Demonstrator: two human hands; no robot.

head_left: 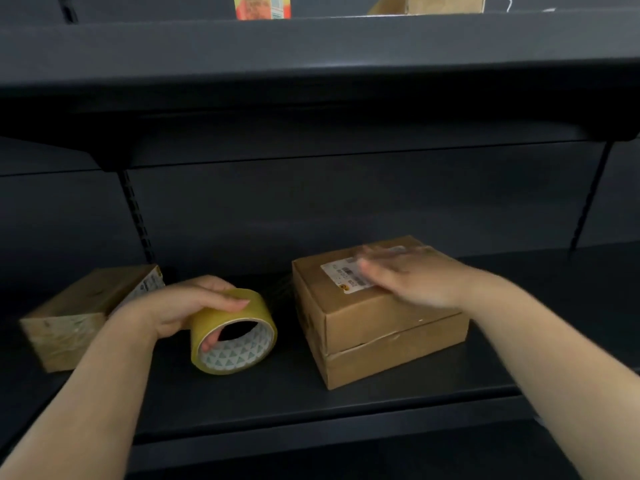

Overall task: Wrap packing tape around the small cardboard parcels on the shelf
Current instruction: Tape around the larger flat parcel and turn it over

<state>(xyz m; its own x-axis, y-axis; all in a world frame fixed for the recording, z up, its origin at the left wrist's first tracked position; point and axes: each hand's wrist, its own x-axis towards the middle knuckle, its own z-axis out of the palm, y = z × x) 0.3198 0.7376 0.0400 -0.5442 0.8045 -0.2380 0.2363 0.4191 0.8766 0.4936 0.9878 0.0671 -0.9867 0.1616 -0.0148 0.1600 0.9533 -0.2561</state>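
A roll of yellowish packing tape (242, 308) stands on its edge on the dark shelf (263, 400), and my left hand (187, 306) grips it from the top with a thumb inside the core. To its right sits a brown cardboard parcel (388, 337) with a white label on top. My right hand (412, 275) lies flat on that parcel's top, fingers spread and blurred, partly covering the label. A second brown parcel (76, 317) rests at the left, behind my left forearm.
The upper shelf (311, 64) overhangs closely above the work area. On it stand a colourful carton (262, 5) and an open cardboard box (429, 3). Slotted uprights (136, 216) run down the back panel. The lower shelf's front edge lies near my forearms.
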